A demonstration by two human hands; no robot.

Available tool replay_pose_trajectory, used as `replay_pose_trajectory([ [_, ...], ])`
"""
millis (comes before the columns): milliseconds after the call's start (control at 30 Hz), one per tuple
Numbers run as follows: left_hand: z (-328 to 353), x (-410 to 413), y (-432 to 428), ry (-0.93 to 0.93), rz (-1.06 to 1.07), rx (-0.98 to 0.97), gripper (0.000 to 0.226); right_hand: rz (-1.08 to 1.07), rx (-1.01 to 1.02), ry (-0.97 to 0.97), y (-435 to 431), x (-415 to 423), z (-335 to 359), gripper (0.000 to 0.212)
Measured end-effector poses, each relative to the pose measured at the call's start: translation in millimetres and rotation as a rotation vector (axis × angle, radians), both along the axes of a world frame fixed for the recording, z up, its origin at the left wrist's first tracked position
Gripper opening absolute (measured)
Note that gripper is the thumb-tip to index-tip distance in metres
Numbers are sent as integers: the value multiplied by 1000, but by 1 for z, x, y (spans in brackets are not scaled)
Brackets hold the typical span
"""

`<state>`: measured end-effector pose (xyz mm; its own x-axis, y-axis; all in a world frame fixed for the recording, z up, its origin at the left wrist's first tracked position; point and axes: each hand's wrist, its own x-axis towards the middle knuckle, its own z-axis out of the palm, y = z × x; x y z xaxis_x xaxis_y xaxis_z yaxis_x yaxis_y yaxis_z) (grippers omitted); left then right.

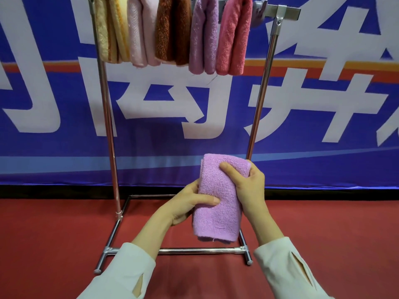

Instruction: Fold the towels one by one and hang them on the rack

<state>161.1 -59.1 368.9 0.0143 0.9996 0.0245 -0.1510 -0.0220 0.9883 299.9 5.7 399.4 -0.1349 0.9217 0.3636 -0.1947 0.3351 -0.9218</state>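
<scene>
A folded lilac towel point(218, 201) is held upright above the rack's base. My left hand point(187, 205) grips its left edge, thumb across the front. My right hand point(248, 186) grips its upper right side, thumb on the front near the top fold. The metal rack point(108, 126) stands in front of me. Several folded towels hang side by side on its top bar: a beige-yellow one point(110, 29), a pale pink one point(140, 31), a brown one point(172, 29), a lilac one point(204, 35) and a rose one point(234, 35).
The rack's right post point(262, 89) rises behind the held towel, and a short stretch of top bar point(289, 10) shows right of the rose towel. A blue banner point(323, 104) with white characters hangs close behind. The rack's base frame point(194, 251) lies on red floor point(54, 234).
</scene>
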Motion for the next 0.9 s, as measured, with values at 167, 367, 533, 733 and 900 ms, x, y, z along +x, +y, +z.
replay_pose_trajectory([
  [167, 14, 17, 4, -136, 245, 70, 40, 12, 21, -20, -2, -2, -4, 18],
  [367, 13, 23, 11, -132, 425, 191, 18, 57, -30, -108, 1, -4, -6, 24],
  [533, 11, 15, 12, -153, 439, 225, 29, -82, -19, -384, 5, -1, -5, 45],
  [733, 6, 7, 10, 25, 502, 249, 32, 102, -359, -245, 8, 4, 0, 55],
  [900, 4, 7, 8, 100, 520, 254, 28, 116, -391, -355, 14, 5, -6, 65],
])
